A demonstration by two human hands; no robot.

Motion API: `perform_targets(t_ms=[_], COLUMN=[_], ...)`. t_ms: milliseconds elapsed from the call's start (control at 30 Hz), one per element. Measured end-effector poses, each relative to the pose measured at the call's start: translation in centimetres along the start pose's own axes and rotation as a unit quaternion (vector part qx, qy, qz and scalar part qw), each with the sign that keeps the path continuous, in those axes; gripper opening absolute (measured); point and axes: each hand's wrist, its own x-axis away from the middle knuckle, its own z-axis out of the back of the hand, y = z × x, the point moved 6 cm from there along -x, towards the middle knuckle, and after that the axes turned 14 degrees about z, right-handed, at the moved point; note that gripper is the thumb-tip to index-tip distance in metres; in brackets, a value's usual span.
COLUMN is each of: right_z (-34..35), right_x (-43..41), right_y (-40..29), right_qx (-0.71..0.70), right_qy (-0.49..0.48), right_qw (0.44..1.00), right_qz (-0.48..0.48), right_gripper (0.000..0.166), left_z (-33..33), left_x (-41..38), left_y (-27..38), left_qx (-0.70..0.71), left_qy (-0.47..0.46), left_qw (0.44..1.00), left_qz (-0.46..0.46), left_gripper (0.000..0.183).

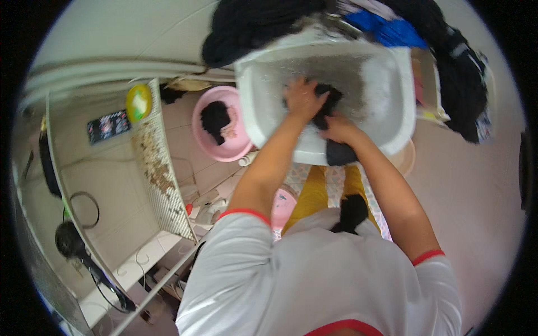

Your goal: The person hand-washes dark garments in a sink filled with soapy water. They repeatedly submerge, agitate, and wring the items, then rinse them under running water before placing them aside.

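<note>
Both my hands are inside a white sink basin at a dark wet cloth. My left hand lies on the cloth's left side with its fingers spread; whether it grips any fabric cannot be told. Lower down, my right hand is closed around the cloth's near part. A dark piece of fabric hangs over the basin's front rim beneath my right wrist; whether it belongs to the same cloth is unclear. The faucet stands at the back of the basin.
Left of the basin, a pink tub holds a black cloth. Dark clothes and a blue cloth lie behind the basin. Farther left are a yellow soap dish, a phone and a black hair dryer. A pink basin stands below.
</note>
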Motion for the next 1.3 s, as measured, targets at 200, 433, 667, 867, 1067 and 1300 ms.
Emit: perform_targets(t_ms=[200, 433, 667, 867, 1067, 1300], right_z=[2.2, 1.1, 8.4, 6.5, 8.3, 6.6], right_x=[0.6, 0.5, 0.0, 3.3, -0.4, 2.8], right_y=[0.1, -3.3, -7.3, 0.2, -1.8, 0.1], right_qx=[-0.068, -0.834, -0.765, -0.174, -0.014, -0.349], right_qy=[0.013, 0.194, 0.156, 0.339, 0.424, 0.264], right_qw=[0.994, 0.467, 0.624, 0.922, 0.904, 0.897], right_qz=[-0.084, -0.221, -0.036, -0.066, 0.062, -0.060], right_gripper=[0.053, 0.026, 0.039, 0.089, 0.100, 0.066], left_z=[2.3, 6.6, 11.0, 18.8, 23.2, 24.1], left_x=[-3.6, 11.6, 10.4, 10.9, 13.5, 4.8], left_y=[-0.7, -0.3, -2.3, 2.5, 5.7, -1.0], left_qx=[0.579, 0.432, 0.648, 0.706, 0.619, 0.484], left_qy=[-0.109, -0.154, -0.075, -0.111, -0.133, 0.001], left_qw=[0.801, 0.888, 0.742, 0.699, 0.767, 0.875], left_qz=[0.104, -0.009, 0.154, 0.028, -0.106, -0.003], left_gripper=[0.059, 0.085, 0.056, 0.043, 0.056, 0.041])
